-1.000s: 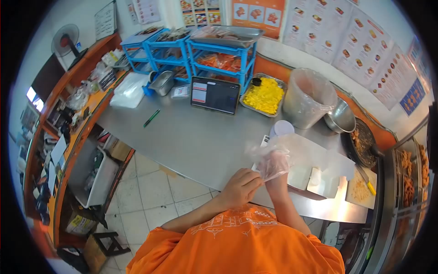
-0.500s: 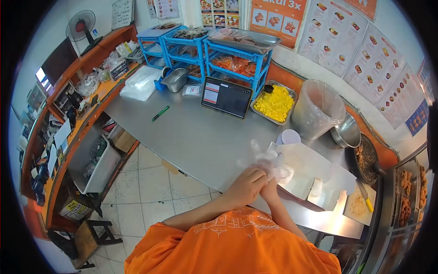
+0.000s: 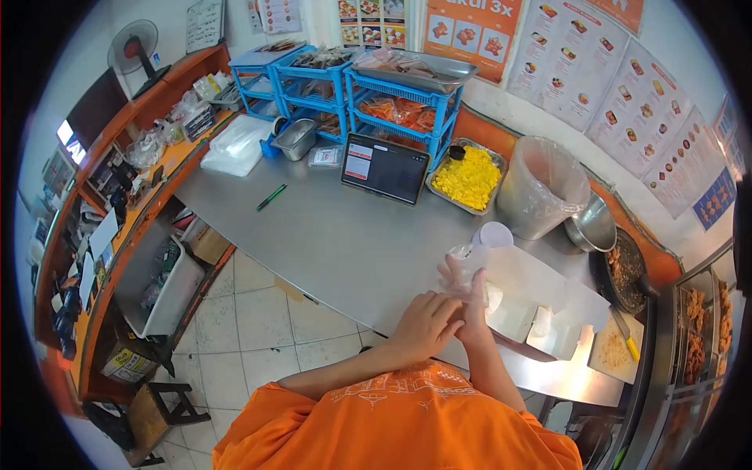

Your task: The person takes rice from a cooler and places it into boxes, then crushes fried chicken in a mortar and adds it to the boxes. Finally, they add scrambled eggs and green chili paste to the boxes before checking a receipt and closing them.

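A clear, thin plastic glove covers the fingers of my right hand, which are stretched out and spread above the steel counter. My left hand reaches across to my right wrist, its fingers closed at the glove's cuff. Just beyond my right hand lie open white paper boxes. White lumps sit in them, one in the nearer box and another partly hidden by my right hand. A round white lid or tub stands at the boxes' far end.
On the counter are a tablet, a tray of yellow food, a plastic-lined bucket, a steel bowl and a dark pan. A yellow-handled knife lies by a cutting board. Blue racks stand behind.
The glove, bunched around my hands before, now stretches over my right hand's spread fingers. My left hand has slid down to the right wrist.
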A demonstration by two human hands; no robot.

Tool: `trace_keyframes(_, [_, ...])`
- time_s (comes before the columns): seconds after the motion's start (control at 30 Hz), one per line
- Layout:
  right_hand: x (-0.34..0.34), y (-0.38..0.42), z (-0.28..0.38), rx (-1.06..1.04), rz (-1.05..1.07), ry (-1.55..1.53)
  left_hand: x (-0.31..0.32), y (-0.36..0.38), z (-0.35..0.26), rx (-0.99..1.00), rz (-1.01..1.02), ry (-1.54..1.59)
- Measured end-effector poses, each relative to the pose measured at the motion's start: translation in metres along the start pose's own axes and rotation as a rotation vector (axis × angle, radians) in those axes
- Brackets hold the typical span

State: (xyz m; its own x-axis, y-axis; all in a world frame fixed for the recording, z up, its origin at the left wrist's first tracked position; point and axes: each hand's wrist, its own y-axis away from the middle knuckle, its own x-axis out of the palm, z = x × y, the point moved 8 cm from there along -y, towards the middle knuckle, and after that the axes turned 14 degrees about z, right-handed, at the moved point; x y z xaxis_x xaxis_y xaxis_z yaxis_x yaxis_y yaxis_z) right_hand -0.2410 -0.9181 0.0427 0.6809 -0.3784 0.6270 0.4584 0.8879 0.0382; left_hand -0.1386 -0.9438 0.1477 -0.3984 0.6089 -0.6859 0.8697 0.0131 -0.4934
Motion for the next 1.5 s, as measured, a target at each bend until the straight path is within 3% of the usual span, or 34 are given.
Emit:
trace_keyframes(0.07, [0.018, 0.0, 0.012, 0.015, 0.036, -0.032, 0.006, 0.002, 0.019, -0.18, 0.048, 0.059])
trace_keyframes(0.27, [0.041, 0.016, 0.032, -0.098, 0.092, -0.201, -0.013, -0.001, 0.018, -0.124, -0.117, 0.199])
trace_keyframes(0.37, [0.036, 0.035, 0.035, -0.175, 0.054, -0.253, 0.016, -0.003, 0.021, -0.084, 0.045, 0.295])
trace_keyframes(0.57, [0.016, 0.101, 0.045, -0.379, -0.15, -0.383, 0.044, 0.008, -0.04, 0.379, 0.222, 0.531])
trace_keyframes(0.63, [0.007, 0.127, 0.055, -0.517, -0.267, -0.508, 0.06, 0.014, -0.057, 0.402, 0.283, 0.59])
trace_keyframes(0.7, [-0.015, 0.154, 0.051, -0.595, -0.245, -0.443, 0.071, 0.017, -0.081, 0.493, 0.351, 0.664])
trace_keyframes(0.77, [-0.009, 0.178, 0.059, -0.723, 0.095, -0.548, 0.088, 0.021, -0.105, 0.549, 0.421, 0.682])
trace_keyframes(0.9, [-0.031, 0.249, 0.069, -0.863, 0.132, -0.428, 0.136, 0.033, -0.159, 0.649, 0.582, 0.763])
trace_keyframes(1.03, [-0.049, 0.343, 0.096, -1.075, -0.041, -0.298, 0.195, 0.044, -0.236, 0.703, 0.8, 0.87])
trace_keyframes(1.1, [-0.059, 0.389, 0.104, -1.064, -0.219, -0.461, 0.221, 0.045, -0.279, 0.725, 0.936, 0.917])
trace_keyframes(1.17, [-0.075, 0.433, 0.115, -1.165, -0.185, -0.375, 0.239, 0.049, -0.315, 0.84, 0.908, 0.945])
trace_keyframes(1.23, [-0.117, 0.481, 0.097, -0.915, -0.855, -0.222, 0.256, 0.049, -0.346, 0.962, 0.845, 0.966])
trace_keyframes(1.3, [-0.141, 0.516, 0.092, -0.95, -0.923, -0.274, 0.283, 0.061, -0.37, 0.978, 1.035, 0.96])
trace_keyframes(1.33, [-0.149, 0.533, 0.097, -0.956, -0.982, -0.35, 0.289, 0.062, -0.376, 0.999, 1.026, 0.962])
trace_keyframes(1.37, [-0.149, 0.55, 0.107, -0.962, -0.981, -0.334, 0.306, 0.071, -0.38, 0.942, 1.29, 1.049])
trace_keyframes(1.4, [-0.123, 0.552, 0.135, -1.283, -0.501, -0.674, 0.321, 0.082, -0.382, 0.862, 1.554, 1.13])
trace_keyframes(1.43, [-0.101, 0.559, 0.163, -1.522, 0.044, -0.991, 0.334, 0.08, -0.382, 0.867, 1.54, 1.134])
trace_keyframes(1.47, [-0.102, 0.566, 0.173, -1.369, -0.306, -0.484, 0.377, 0.066, -0.362, 0.309, 1.585, 1.294])
trace_keyframes(1.5, [-0.101, 0.564, 0.179, -1.361, -0.301, -0.476, 0.419, 0.06, -0.339, -0.265, 1.561, 1.4])
